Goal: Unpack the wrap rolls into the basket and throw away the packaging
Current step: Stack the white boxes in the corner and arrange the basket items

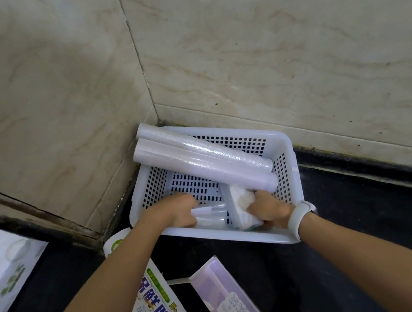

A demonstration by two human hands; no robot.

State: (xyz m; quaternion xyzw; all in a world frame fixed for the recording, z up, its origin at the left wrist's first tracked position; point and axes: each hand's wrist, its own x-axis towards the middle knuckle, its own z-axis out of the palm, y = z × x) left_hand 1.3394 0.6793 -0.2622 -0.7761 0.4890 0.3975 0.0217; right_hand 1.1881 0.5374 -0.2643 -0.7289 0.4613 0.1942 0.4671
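Two wrap rolls; one basket; three boxes; two hands.

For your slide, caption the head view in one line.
Both hands, left and right, arrange wrapped items inside a white basket holding two wrap rolls.

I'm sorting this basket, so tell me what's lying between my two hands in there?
In the head view, a few thin clear rolls lie on the basket floor between the left hand and right hand.
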